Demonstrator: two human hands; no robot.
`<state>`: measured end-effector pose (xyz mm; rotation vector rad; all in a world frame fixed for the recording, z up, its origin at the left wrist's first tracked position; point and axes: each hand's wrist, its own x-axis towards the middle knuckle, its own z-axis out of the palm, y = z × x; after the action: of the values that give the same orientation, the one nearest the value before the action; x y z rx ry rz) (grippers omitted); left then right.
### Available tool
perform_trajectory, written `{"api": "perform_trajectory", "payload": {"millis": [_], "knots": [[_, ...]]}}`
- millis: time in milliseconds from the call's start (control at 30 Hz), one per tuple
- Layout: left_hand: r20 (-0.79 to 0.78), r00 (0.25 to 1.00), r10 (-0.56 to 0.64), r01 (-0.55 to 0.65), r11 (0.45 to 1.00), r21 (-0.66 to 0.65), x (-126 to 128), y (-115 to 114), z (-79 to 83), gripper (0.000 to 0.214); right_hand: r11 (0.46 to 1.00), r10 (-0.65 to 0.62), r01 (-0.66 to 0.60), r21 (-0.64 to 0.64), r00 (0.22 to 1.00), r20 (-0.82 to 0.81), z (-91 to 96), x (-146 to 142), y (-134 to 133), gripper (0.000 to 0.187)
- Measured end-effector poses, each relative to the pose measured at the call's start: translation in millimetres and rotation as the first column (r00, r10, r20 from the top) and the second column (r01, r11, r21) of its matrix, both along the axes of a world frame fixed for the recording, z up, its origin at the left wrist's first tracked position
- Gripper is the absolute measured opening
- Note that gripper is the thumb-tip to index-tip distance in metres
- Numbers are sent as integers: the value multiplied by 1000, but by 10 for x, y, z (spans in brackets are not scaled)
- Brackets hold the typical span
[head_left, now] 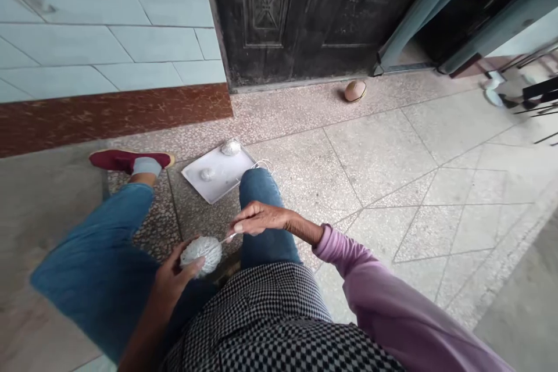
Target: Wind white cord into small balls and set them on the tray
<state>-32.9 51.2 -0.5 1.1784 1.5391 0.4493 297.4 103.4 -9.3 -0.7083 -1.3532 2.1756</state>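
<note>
A ball of white yarn [208,256] rests in my left hand [176,270], with the thumb over its near side and the fingers around the left. From the ball's upper right, a short stretch of white strand [227,238] runs to my right hand [257,218]. The fingers of that hand are pinched together on the strand, above my right thigh. Past my knees, a white tray [198,173] lies on the floor. It bears a larger white ball [231,147] at its far edge and a smaller white lump [206,174] nearer the middle. Loops of white cord [264,163] show beside my right knee.
A dark panelled door [305,23] and a pale tiled wall [108,23] stand ahead. A round tan object [355,90] sits on the floor by the door. My left foot in a red shoe [117,159] is left of the tray. Blurred dark items [540,90] stand far right.
</note>
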Motion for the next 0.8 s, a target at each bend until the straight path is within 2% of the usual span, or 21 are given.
{"api": "perform_trajectory", "payload": {"millis": [100, 167, 233, 300, 400, 500, 667, 800], "knots": [[25, 993, 119, -116, 988, -103, -7, -30, 80, 60, 996, 24, -26, 87, 999, 27, 83, 21, 236, 65], [66, 985, 158, -150, 982, -116, 16, -31, 195, 60, 989, -61, 52, 139, 996, 60, 131, 42, 403, 64], [179, 959, 220, -201, 972, -117, 89, -23, 319, 62, 970, -181, 162, 183, 979, 92, 152, 33, 557, 64], [345, 885, 312, -293, 950, -107, 196, -9, 408, 62, 939, -284, 254, 232, 953, 106, 143, -42, 674, 63], [536, 763, 362, -369, 924, -98, 321, 4, 447, 66, 902, -371, 330, 277, 922, 111, 94, -271, 723, 64], [656, 667, 354, -406, 910, -78, 336, -12, 424, 79, 895, -404, 357, 269, 904, 142, 36, -531, 612, 68], [715, 610, 341, -444, 895, -48, 311, -16, 293, 86, 928, -362, 309, 210, 884, 295, -70, -833, 215, 69], [677, 595, 433, -565, 824, -31, 366, 23, 63, 82, 965, -257, 217, 146, 893, 370, -91, -969, -239, 69]]}}
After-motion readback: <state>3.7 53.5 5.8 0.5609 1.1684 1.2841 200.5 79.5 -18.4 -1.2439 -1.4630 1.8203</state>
